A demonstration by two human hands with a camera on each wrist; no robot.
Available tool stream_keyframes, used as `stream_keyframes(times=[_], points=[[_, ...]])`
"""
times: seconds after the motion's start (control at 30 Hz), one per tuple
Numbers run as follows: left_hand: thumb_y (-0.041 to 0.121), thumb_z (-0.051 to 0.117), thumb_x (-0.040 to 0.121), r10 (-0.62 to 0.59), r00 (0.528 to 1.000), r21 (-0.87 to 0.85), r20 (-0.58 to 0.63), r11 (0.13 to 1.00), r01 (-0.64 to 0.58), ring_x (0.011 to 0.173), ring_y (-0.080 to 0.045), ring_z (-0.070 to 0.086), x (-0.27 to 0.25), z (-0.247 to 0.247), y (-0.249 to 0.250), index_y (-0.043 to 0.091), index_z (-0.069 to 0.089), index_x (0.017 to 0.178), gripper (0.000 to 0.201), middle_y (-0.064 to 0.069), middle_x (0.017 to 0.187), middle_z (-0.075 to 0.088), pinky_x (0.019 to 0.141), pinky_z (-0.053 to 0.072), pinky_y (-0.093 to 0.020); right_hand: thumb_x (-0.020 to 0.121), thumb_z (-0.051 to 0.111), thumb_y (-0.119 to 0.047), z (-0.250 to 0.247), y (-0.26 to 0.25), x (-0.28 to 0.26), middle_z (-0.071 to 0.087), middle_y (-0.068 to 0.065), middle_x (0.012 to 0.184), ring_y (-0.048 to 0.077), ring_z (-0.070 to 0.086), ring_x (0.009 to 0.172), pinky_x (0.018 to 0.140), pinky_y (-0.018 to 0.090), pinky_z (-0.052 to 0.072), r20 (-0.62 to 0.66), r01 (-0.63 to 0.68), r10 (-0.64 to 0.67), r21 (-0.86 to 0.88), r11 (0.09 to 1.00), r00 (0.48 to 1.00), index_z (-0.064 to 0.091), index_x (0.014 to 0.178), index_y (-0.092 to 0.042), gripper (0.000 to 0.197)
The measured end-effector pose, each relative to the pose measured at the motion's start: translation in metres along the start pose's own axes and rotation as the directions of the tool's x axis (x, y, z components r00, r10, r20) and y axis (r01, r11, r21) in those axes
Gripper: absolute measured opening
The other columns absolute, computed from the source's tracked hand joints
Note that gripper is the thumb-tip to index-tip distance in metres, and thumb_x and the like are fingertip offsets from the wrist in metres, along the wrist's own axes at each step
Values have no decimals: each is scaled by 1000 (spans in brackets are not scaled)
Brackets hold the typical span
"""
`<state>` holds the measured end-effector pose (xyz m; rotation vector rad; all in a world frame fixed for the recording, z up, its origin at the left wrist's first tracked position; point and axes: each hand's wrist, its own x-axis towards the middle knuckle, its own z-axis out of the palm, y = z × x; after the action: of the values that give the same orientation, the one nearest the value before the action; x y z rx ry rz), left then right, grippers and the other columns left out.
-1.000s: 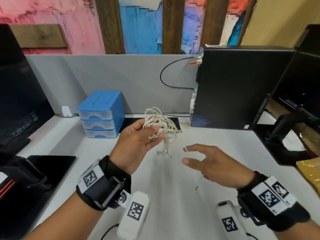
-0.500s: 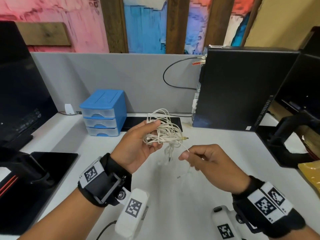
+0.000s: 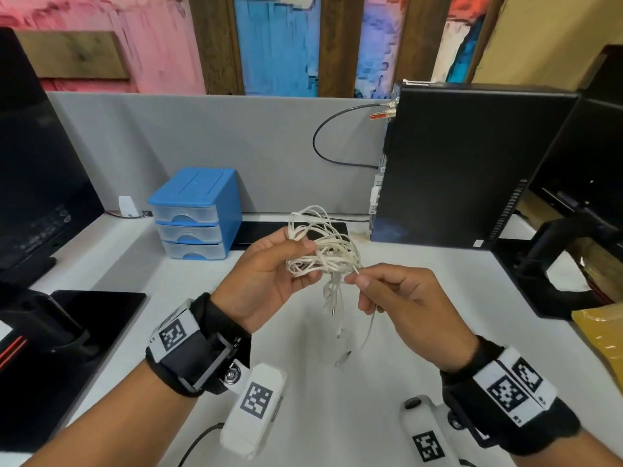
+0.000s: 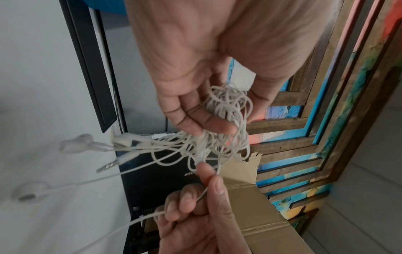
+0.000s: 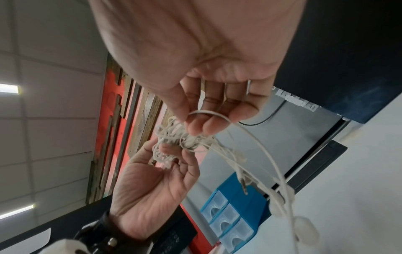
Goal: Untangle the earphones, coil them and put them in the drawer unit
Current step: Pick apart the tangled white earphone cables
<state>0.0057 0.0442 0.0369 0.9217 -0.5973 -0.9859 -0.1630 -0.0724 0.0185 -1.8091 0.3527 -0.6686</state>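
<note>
A tangled bundle of white earphones [image 3: 323, 254] hangs above the desk's middle. My left hand [image 3: 269, 281] grips the bundle [image 4: 226, 120] between thumb and fingers. My right hand [image 3: 391, 294] pinches one loose strand [image 5: 208, 113] just right of the tangle, and that strand runs down through its curled fingers [image 4: 195, 202]. Earbuds [image 4: 76, 144] and a jack plug [image 3: 333, 310] dangle below. The blue drawer unit [image 3: 199, 214] stands at the back left of the desk with all three clear drawers closed.
A black computer tower [image 3: 472, 163] stands at the back right. A monitor [image 3: 30, 163] and its black base [image 3: 84, 332] fill the left side. Another monitor stand [image 3: 556, 264] and a yellow packet [image 3: 603, 335] lie to the right. A grey partition [image 3: 202, 146] backs the white desk [image 3: 337, 392].
My right hand, open a second ago, closed on a strand and moved up to the tangle. My left hand kept hold of the bundle.
</note>
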Motion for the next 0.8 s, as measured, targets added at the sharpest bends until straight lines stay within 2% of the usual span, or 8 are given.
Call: stream_keyframes(times=[0.07,0.23,0.3,0.37,0.43,0.5,0.63,0.8], points=[[11,62,81,-25,999,-4,29,1000,25,70,-15,65,-1,1,0,0,56,121,41,-15,102,67,73,53,-29,94,60,-12,0,-2,0,65,4,64,10,56,59,59,15,44,-42,15,-15,11,1000,999,78,90,-16,18],[12,66,77,-70,993,-10,99,997,71,66,-15,65,-2,0,2,10,64,94,17,-8,87,71,75,55,-28,94,60,-9,-4,-1,3,64,1,60,7,55,54,55,15,45,-161,9,-4,32,999,987,75,91,-11,15],[13,71,71,-72,988,-9,137,997,74,70,-15,66,-3,-1,1,9,66,99,29,-7,90,71,77,56,-28,93,61,-7,-6,1,4,66,4,62,8,56,53,54,15,45,-193,-4,13,50,999,981,73,93,-11,13],[7,72,71,-67,985,2,156,998,68,74,-15,69,-4,-1,0,8,65,108,38,-7,92,73,81,58,-29,92,62,-5,-6,1,4,68,6,64,8,57,55,54,14,45,-199,-6,13,32,999,980,72,91,-11,11],[-3,67,76,-55,988,9,145,998,54,77,-16,71,-4,-1,-1,6,63,112,37,-9,91,74,84,58,-30,90,64,-4,-6,2,4,70,3,67,7,59,58,56,13,44,-202,2,-3,-6,1000,979,72,86,-12,12],[-6,63,77,-56,990,15,126,998,55,78,-17,72,-4,0,-2,5,63,110,35,-11,92,74,86,58,-31,89,65,-3,-7,2,4,71,-1,70,6,60,62,58,12,45,-202,8,-19,-52,999,979,73,83,-15,16],[5,66,82,-72,995,37,72,997,69,72,-15,73,-4,2,-3,8,66,100,18,-10,89,74,78,60,-30,88,68,-8,-6,2,3,73,-7,80,5,62,73,63,15,49,-224,26,-53,-120,992,973,74,83,-18,13],[19,66,78,-89,996,52,-1,995,89,68,-14,73,-3,4,-4,12,64,91,15,-7,85,75,69,60,-27,85,73,-15,-2,-3,-2,68,-11,91,11,63,89,70,17,49,-261,125,-183,-224,967,948,71,90,-25,11]])
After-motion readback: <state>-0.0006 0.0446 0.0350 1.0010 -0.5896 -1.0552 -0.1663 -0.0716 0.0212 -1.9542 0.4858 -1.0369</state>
